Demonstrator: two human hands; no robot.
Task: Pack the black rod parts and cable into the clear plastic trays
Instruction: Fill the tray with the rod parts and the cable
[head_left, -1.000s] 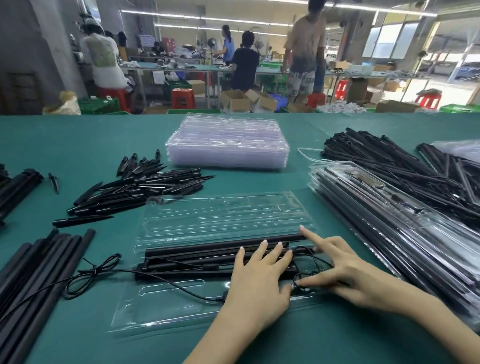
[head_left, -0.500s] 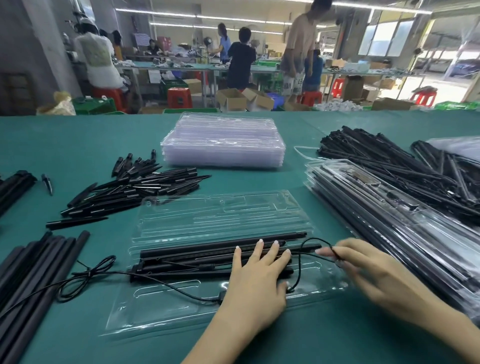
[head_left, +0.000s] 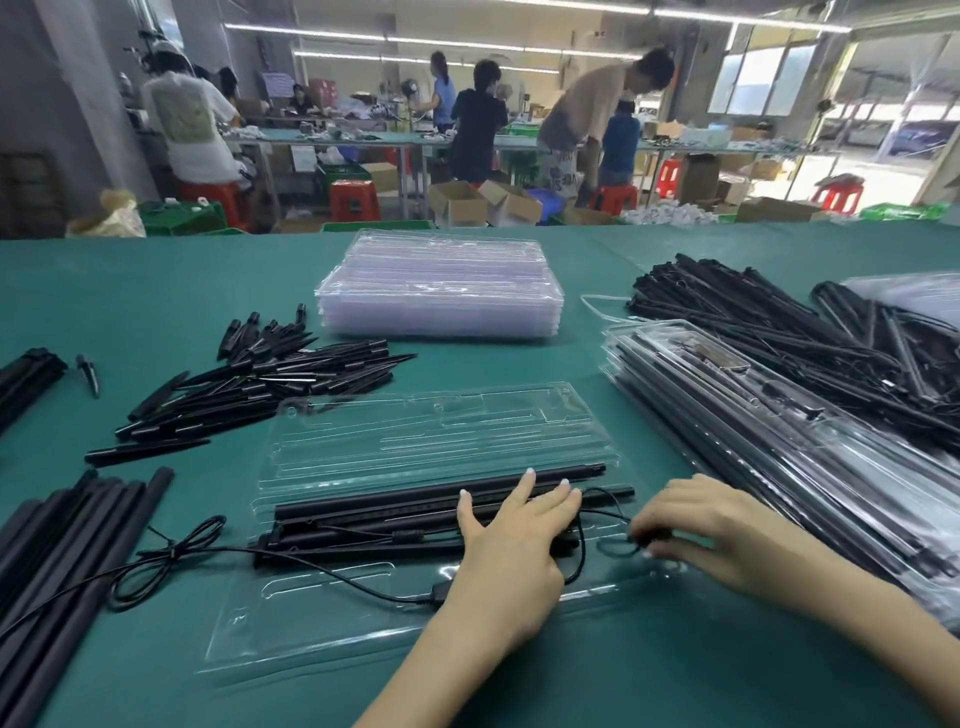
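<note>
An opened clear plastic tray (head_left: 332, 623) lies in front of me on the green table. Several black rods (head_left: 363, 512) lie lengthwise across its middle. My left hand (head_left: 511, 551) presses flat on the rods' right part, fingers straight. A thin black cable (head_left: 311, 564) runs from a tied bundle left of the tray, across the tray, under my left hand and loops at the right end. My right hand (head_left: 711, 535) pinches that loop at the tray's right end, fingers curled.
A stack of empty clear trays (head_left: 441, 286) stands behind. Black spike parts (head_left: 260, 379) lie at left, thick black tubes (head_left: 62, 561) at the near left. Packed trays (head_left: 779, 431) and loose rods (head_left: 753, 312) fill the right side. People work at benches in the background.
My right hand has moved right and curled from pointing fingers to a pinch on the cable loop, drawing it toward the tray's right end. My left hand stays on the rods.
</note>
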